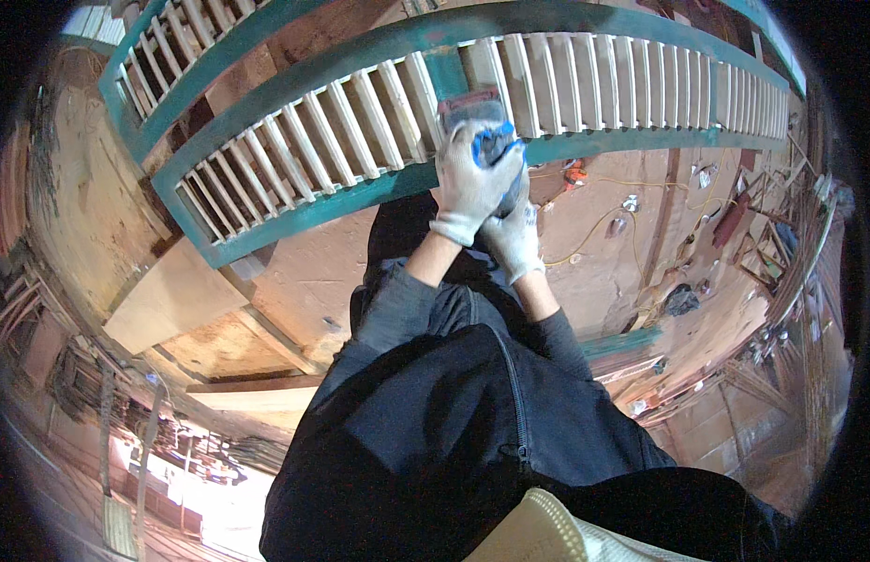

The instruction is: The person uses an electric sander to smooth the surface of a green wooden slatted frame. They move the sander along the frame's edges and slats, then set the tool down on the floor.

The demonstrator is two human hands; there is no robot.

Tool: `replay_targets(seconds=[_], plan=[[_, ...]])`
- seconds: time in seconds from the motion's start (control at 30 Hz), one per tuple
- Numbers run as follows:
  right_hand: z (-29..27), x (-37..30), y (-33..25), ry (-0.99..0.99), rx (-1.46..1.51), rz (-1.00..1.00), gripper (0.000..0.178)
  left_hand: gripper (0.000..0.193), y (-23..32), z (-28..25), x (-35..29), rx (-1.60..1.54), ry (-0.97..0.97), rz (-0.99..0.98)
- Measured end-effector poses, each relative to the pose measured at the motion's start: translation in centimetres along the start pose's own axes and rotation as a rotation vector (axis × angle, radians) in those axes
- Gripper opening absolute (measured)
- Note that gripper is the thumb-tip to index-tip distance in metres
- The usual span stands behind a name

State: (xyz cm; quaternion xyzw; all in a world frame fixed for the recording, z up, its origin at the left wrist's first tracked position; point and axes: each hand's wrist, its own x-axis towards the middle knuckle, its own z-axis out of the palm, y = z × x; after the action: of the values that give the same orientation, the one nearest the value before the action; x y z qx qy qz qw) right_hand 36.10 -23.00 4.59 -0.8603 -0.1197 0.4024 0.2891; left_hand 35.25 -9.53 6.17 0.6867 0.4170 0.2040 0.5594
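Both of my hands wear white knit gloves and are closed on a blue and dark sander [474, 110]. My left hand [468, 183] wraps over its top near the front. Farther back and lower, my right hand [515, 239] grips its rear end; those fingers are partly hidden. The sander's flat front part rests over a teal crosspiece of a long louvered panel [308, 208]. Pale slats [364, 122] line the panel on both sides of the tool, some of them close to my left hand.
A second teal slatted panel [126, 122] lies beyond at the upper left. On the brown board surface to the right are an orange object [574, 174], a yellow cord [589, 232] and a dark crumpled item [681, 300]. Wood strips [800, 272] pile up at the far right.
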Motion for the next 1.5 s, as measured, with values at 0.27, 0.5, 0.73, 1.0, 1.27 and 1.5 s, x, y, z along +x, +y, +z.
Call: replay_targets(seconds=[0.27, 0.5, 0.73, 1.0, 1.27, 1.5], plan=[[-2.0, 7.6, -8.8, 0.052, 0.064, -0.1, 0.063, 0.03, -0.1, 0.7, 10.2, -0.078, 0.161, 0.186], [-2.6, 7.1, -5.2, 0.142, -0.031, -0.197, 0.076, 0.031, 0.1, 2.1, 7.8, -0.15, 0.109, -0.006], [-2.7, 4.9, -2.9, 0.181, -0.157, -0.11, 0.076, 0.031, 0.6, 2.0, 4.9, -0.107, 0.11, -0.067], [-3.3, 10.2, -2.4, 0.188, 0.003, -0.199, 0.065, 0.02, 0.5, 2.0, 8.9, -0.07, 0.278, 0.025], [-0.4, 1.3, -1.6, 0.196, -0.156, -0.092, 0.051, 0.026, -0.6, 0.5, 2.0, -0.024, 0.04, -0.089], [-1.4, 7.2, -6.5, 0.208, -0.08, -0.239, 0.062, 0.031, 0.3, 1.4, 8.4, -0.065, 0.145, -0.02]])
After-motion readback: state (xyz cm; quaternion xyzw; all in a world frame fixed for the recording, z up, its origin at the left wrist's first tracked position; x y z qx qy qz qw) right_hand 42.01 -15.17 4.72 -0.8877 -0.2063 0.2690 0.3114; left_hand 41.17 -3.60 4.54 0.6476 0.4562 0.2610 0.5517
